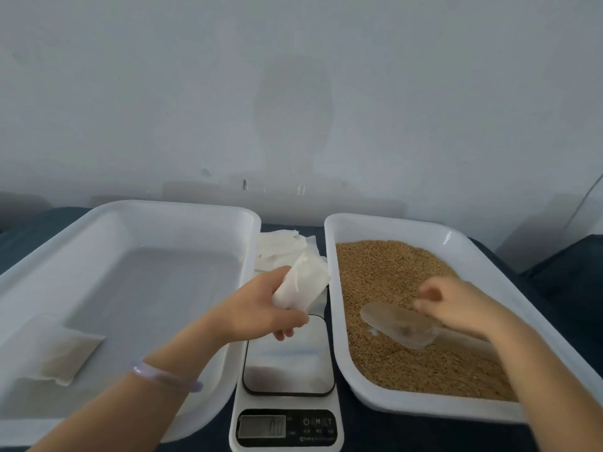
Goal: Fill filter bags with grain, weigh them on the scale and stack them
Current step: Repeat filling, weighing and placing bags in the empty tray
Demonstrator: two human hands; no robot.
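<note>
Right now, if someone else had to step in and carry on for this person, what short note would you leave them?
Left hand: holds an empty filter bag above the scale.
Right hand: on the clear scoop lying in the grain, in the right tray.
Scale platform bare; the display is too blurred to read for certain.
Done: one filled bag lies in the left tray.
Spare bags sit between the trays, behind the scale.
Left: scoop grain into the held bag, weigh, stack it, repeat.

Empty white filter bag (301,283) above scale (287,383); filled bag (62,350) flat in left tray (130,216)
</note>
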